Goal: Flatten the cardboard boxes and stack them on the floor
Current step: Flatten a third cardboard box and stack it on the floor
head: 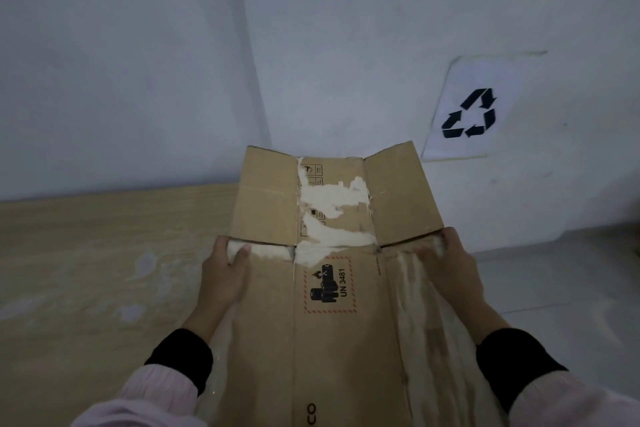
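Between my hands: flattened cardboard box point(332, 288), held up in front of me, far flaps bent upward, nothing inside.
Left hand point(225, 274): fingers wrapped over the box's left edge.
Right hand point(446, 270): fingers curled over the right edge.
Box face: torn white patches, UN 3481 battery label point(329, 284).
Beyond: wall with recycling sign point(471, 111); wooden floor point(86, 253) at left.

The cardboard box point(346, 288) is plain brown with white torn patches and a black battery mark inside a red hatched border. The sign point(474, 111) on the pale grey-blue wall point(138, 62) is white with a black recycling symbol. The floor point(86, 253) at left is light wood-grain. Sleeves point(540, 385) are pink with black cuffs.
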